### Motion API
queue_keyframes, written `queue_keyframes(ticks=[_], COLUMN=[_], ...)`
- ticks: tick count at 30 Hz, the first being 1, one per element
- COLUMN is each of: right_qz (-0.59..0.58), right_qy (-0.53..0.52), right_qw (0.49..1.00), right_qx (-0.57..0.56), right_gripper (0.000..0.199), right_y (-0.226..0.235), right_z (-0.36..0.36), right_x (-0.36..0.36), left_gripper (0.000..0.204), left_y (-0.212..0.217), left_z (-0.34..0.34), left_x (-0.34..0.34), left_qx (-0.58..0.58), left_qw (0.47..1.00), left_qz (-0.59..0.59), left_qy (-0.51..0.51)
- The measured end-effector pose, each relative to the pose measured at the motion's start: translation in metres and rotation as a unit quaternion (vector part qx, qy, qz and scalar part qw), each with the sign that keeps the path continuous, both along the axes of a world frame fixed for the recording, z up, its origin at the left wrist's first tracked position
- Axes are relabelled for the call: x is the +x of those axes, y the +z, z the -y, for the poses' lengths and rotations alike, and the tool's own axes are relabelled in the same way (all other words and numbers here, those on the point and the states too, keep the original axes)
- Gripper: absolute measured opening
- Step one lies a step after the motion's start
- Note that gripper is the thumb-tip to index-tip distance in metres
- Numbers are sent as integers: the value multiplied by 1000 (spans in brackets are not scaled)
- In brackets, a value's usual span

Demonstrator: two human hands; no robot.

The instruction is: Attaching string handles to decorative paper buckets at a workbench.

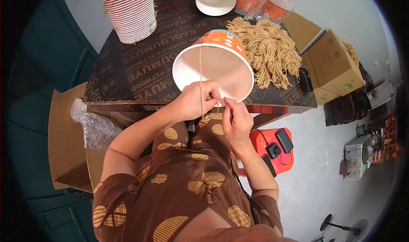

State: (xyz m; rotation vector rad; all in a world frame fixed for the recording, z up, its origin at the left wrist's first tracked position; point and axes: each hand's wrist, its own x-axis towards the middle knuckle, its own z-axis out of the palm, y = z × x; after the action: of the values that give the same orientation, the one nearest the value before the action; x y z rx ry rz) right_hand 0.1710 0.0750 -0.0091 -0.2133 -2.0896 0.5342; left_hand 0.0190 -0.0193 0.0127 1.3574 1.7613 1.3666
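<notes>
A large paper bucket [187,67], orange with a white inside, lies on its side near the table's front edge, its mouth facing me. A thin tan string [201,65] runs from its upper rim down across the opening and over the back of my left hand [198,98]. The left fingers are curled together and pinch the string in front of the lower rim. Close beside it, my right hand [237,120] is closed too, thumb and forefinger pinching the string near the left fingertips. The exact crossing of the string between the fingertips is too small to make out.
A heap of tan strings [272,50] lies right of the bucket on the dark plywood table [149,71]. Stacked paper buckets [132,16] stand far left; a single white one [215,1] lies behind. Cardboard boxes [332,59] flank the table; a red stool [283,161] holds small devices.
</notes>
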Motion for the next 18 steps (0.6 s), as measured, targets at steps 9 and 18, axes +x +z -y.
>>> queue_keyframes(ticks=[9,18], right_qz=[-28,-21], right_qy=[-17,-27], right_qw=[999,999], right_qx=[-3,-15], right_gripper=[21,21], right_y=[7,12], right_z=[1,0], right_x=[0,2], left_gripper=[12,19], left_y=[20,30], left_z=[7,9], left_x=[10,16], left_qx=[69,86], left_qw=[968,890], left_qz=[-239,-445], left_qy=[-13,-47])
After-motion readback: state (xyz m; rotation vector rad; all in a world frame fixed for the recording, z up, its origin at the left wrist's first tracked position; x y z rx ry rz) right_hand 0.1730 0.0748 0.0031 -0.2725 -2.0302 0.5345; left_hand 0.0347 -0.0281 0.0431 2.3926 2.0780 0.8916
